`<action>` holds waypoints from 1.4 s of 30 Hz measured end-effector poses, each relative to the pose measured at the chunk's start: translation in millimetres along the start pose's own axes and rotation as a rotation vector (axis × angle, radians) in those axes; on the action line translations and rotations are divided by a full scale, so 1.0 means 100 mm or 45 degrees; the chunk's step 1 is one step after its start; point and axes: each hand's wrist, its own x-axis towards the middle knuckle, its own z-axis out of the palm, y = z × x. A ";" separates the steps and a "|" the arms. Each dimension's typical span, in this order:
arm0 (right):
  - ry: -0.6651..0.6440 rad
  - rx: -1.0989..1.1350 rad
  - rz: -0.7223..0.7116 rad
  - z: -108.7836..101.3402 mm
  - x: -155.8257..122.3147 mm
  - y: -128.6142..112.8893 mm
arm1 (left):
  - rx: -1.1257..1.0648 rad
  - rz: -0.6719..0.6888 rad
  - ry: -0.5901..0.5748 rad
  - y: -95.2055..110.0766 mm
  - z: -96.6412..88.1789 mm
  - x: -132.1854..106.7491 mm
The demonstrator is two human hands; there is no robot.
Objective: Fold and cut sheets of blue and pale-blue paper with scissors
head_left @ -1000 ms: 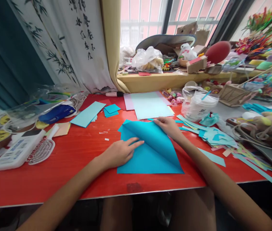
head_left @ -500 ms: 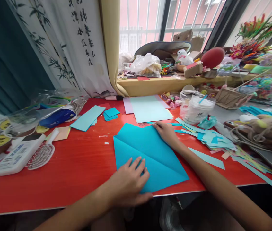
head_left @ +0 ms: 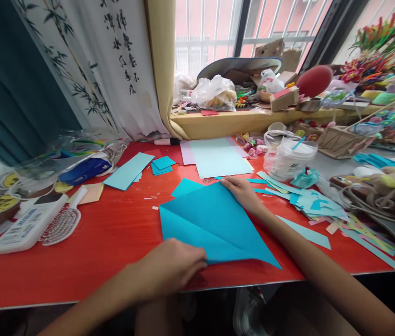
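A large blue sheet of paper (head_left: 204, 217) with a diagonal crease lies in front of me on the red table (head_left: 88, 252). My left hand (head_left: 178, 263) is closed on its near edge, thumb and fingers pinching it, and that edge bows up off the table. At the sheet's far corner, my right hand (head_left: 241, 191) pinches the paper between thumb and fingers. Another blue piece of paper (head_left: 185, 187) shows from under the sheet's far left side.
Pale blue sheets (head_left: 220, 161) and small blue squares (head_left: 162, 163) lie farther back. Paper scraps (head_left: 318, 205) and a white cup in a plastic bag (head_left: 290, 158) are at the right. A hairbrush (head_left: 65, 226) and a white bottle (head_left: 25, 226) lie at the left.
My left hand went from lying spread on the sheet to gripping its near edge. That edge has lifted, and the sheet has shifted, baring the blue piece behind it.
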 end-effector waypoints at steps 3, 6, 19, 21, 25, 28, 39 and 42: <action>-0.102 0.095 -0.024 0.01 -0.02 -0.08 | -0.360 -0.157 0.054 -0.31 -0.26 0.12; -0.200 0.292 0.038 0.00 -0.04 -0.15 | -0.596 -0.318 0.238 -0.65 -0.37 0.22; -0.049 0.711 0.409 0.00 -0.07 -0.25 | -0.207 -0.450 0.524 -0.91 -0.20 0.25; -0.062 0.709 0.478 -0.01 -0.07 -0.29 | -0.102 -0.424 0.632 -0.89 -0.20 0.25; -0.175 0.789 0.468 -0.01 -0.09 -0.36 | 0.063 -0.411 0.906 -0.86 -0.22 0.22; -0.142 0.863 0.399 -0.01 -0.10 -0.36 | 0.044 -0.443 1.043 -0.86 -0.27 0.18; 0.029 0.776 0.284 -0.04 -0.10 -0.31 | -1.278 -0.685 0.979 -0.91 -0.34 0.18; 0.135 0.560 0.241 -0.03 -0.11 -0.29 | -1.328 -0.608 1.094 -0.91 -0.33 0.19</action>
